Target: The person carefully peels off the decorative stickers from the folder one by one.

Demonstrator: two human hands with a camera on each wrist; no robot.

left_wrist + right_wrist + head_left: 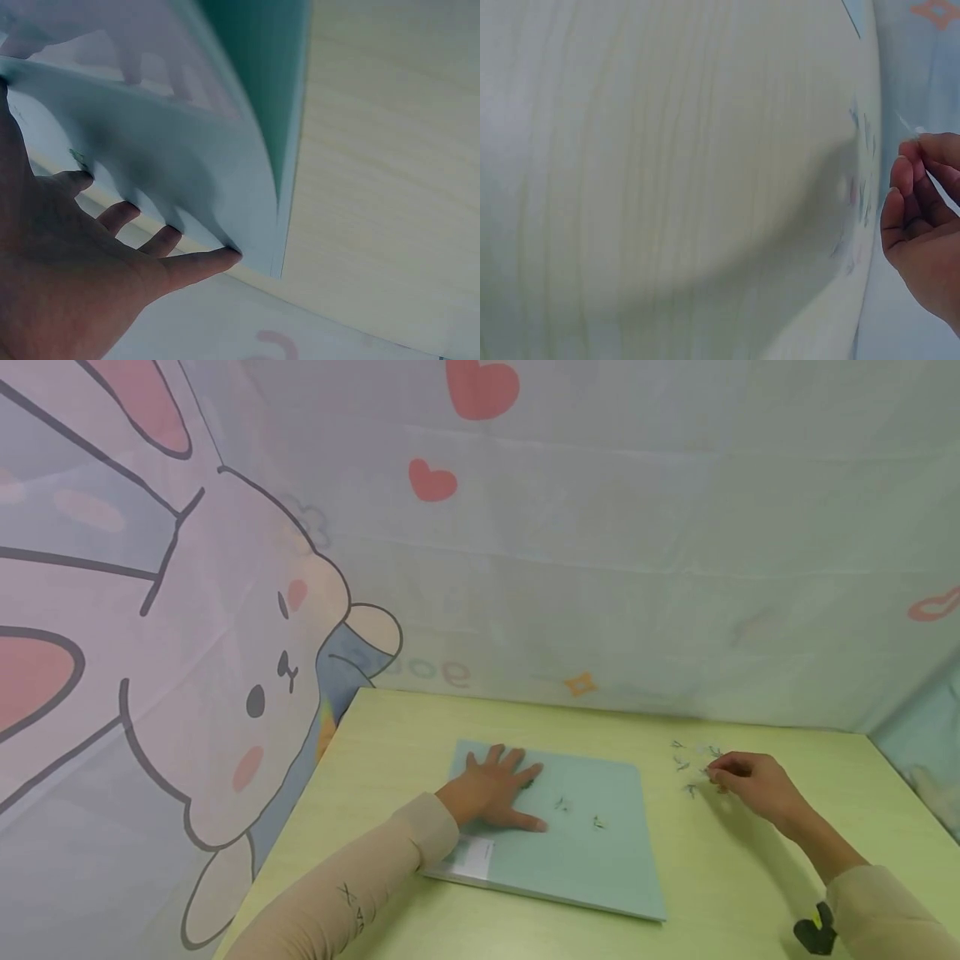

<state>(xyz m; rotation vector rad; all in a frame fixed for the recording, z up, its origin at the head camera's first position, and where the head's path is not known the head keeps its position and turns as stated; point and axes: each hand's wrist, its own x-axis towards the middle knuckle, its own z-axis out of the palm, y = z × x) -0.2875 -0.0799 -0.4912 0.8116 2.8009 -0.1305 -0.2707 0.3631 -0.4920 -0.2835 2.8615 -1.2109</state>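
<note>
My left hand [495, 787] lies with spread, straight fingers on a pale green folder [592, 877], pressing its cover. In the left wrist view the folder [247, 202] bows up along its open side beside those fingers [199, 264]. Two small leaf-patterned pieces, one of them a dark green sprig [598, 822], lie on the cover right of that hand. Over the table's right side, my right hand [761, 785] pinches a small, thin, see-through piece [907, 124] between thumb and forefinger. Several similar sprig-like pieces [681, 763] lie scattered just left of it.
The pale wooden table [750, 877] meets a hanging cloth [637, 568] printed with hearts and a large rabbit along its back and left. A white label [472, 857] sits on the folder's near left corner. Beside my right sleeve is a dark shape [816, 931].
</note>
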